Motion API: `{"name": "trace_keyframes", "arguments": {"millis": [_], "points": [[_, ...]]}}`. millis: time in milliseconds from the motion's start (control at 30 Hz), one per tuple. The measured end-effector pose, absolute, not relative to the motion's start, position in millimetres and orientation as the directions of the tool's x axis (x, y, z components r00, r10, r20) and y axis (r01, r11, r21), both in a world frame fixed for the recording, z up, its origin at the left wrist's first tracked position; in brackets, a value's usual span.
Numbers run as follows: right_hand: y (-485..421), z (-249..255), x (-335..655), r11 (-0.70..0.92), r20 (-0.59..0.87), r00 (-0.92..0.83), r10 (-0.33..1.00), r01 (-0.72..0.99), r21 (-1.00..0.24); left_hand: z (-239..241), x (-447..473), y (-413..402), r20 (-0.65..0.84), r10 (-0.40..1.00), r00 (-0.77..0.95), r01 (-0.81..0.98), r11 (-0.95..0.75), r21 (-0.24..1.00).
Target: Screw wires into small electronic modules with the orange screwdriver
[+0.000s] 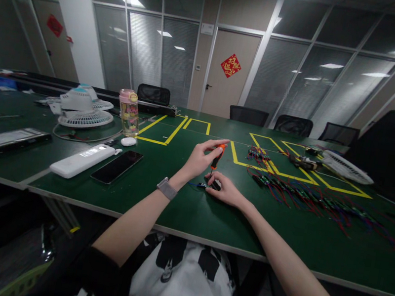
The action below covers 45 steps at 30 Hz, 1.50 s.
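My left hand [201,157] is closed round an orange-and-black screwdriver [218,154], held upright with its tip pointing down at a small dark part [211,185] with blue wires on the green table [188,206]. My right hand [225,188] rests on the table beside that part and pinches it in place with its fingers. A grey watch sits on my left wrist [167,188].
Several wired parts with red and blue leads [310,196] lie to the right, inside and past the yellow tape boxes. To the left are a black phone [116,166], a white bar-shaped device [82,160], a pink-capped bottle [129,113], a white fan [83,107]. Chairs stand beyond the table.
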State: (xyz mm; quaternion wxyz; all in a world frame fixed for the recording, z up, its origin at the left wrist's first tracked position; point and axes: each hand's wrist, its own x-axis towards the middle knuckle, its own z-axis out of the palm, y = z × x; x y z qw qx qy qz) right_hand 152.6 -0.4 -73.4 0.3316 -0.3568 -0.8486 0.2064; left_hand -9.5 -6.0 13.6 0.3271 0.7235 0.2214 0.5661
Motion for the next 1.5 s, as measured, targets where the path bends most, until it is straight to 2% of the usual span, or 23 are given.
{"name": "trace_keyframes", "arguments": {"millis": [500,700,867,1500], "points": [[-0.3,-75.0,152.5,0.656,0.407,-0.525,0.747,0.484,-0.579,13.4,-9.1,-5.2,0.657,0.701,0.278,-0.073,-0.666,0.742],[-0.8,-74.2,152.9,0.659,0.405,-0.53,0.745,0.491,-0.569,11.5,-9.6,-3.5,0.718,0.659,0.225,-0.01,-0.735,0.678],[-1.2,-74.1,152.6,0.639,0.39,-0.518,0.761,0.502,-0.583,13.5,-9.5,-5.5,0.668,0.689,0.28,-0.035,-0.688,0.724],[-0.2,-75.9,153.0,0.648,0.398,-0.52,0.756,0.505,-0.57,7.0,-8.1,0.9,0.715,0.662,0.223,-0.019,-0.731,0.682]]}}
